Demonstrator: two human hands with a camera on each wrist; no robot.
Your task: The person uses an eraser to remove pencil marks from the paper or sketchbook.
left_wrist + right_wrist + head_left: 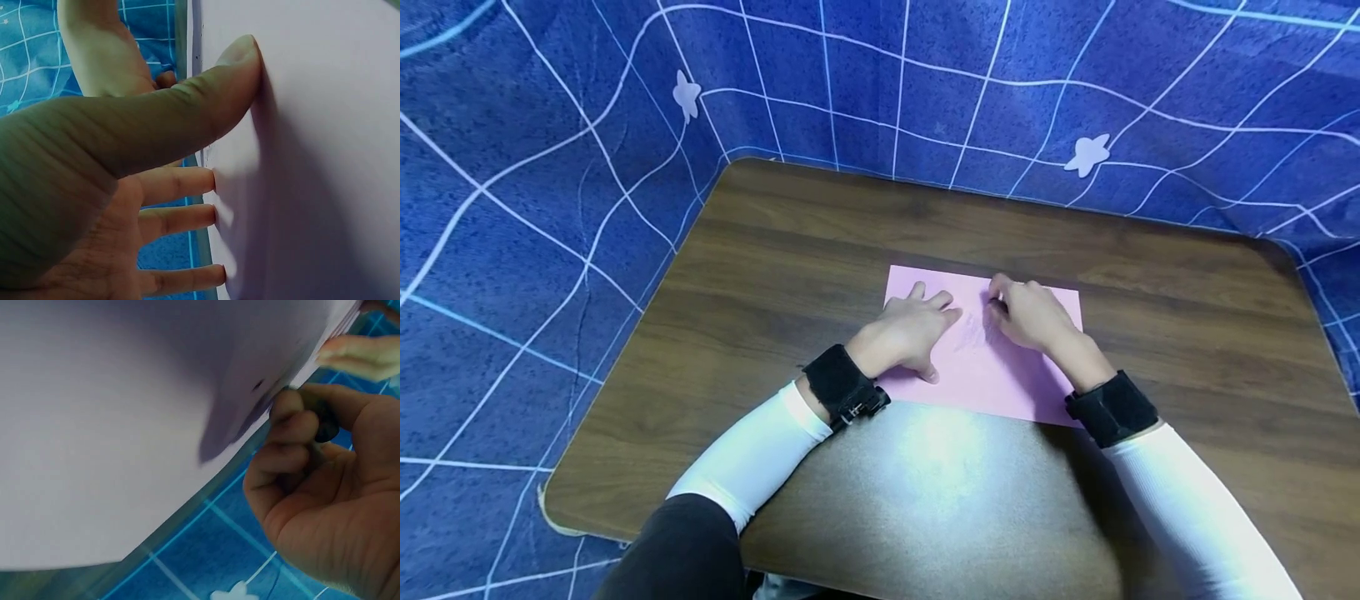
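In the head view, the bare left hand [910, 332] rests spread on a rectangular pink paper sheet [973, 379], which lies beneath both hands. In the left wrist view, its thumb touches the sheet. In the right wrist view, the curled right hand [312, 478] pinches a small, dark, rounded object [326, 427].

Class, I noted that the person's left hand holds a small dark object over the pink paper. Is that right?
Wrong side: the right wrist view shows the right hand holding the small dark object over the pink paper.
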